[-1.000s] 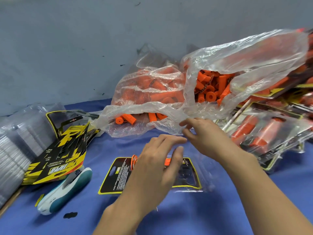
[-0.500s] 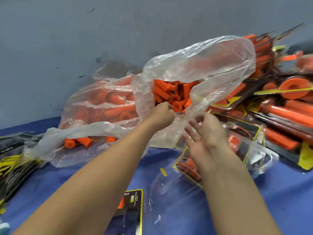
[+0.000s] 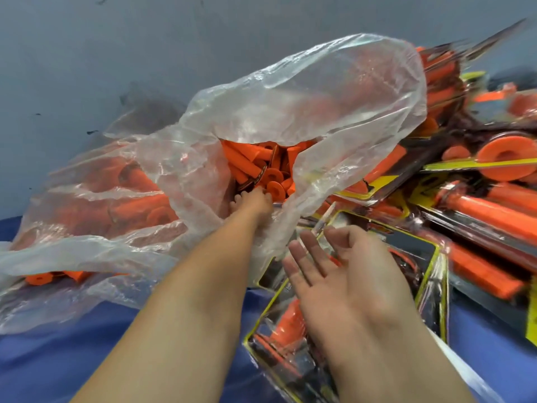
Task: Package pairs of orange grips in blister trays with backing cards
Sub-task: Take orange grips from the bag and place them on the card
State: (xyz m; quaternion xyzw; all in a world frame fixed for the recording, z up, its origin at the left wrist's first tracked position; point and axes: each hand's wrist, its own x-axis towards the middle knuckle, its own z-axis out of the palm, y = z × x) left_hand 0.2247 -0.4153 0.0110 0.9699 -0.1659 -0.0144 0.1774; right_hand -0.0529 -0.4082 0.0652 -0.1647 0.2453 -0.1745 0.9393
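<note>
A big clear plastic bag (image 3: 319,112) lies open toward me, full of loose orange grips (image 3: 255,161). My left hand (image 3: 254,203) reaches into its mouth, and the fingertips are down among the grips. Whether they hold one is hidden. My right hand (image 3: 340,280) hovers open just outside the bag, palm turned left and fingers spread. It holds nothing. Below it lies a sealed blister pack (image 3: 279,338) with orange grips on a black-and-yellow card.
Several finished blister packs (image 3: 494,216) are heaped on the right. The left part of the bag (image 3: 116,199) sags over more grips. A blue cloth (image 3: 58,367) covers the table, and a grey wall (image 3: 87,53) stands close behind.
My left hand has pushed from the bag's edge deeper in among the grips. My right hand has let go of the plastic and opened. The view has moved closer to the bag.
</note>
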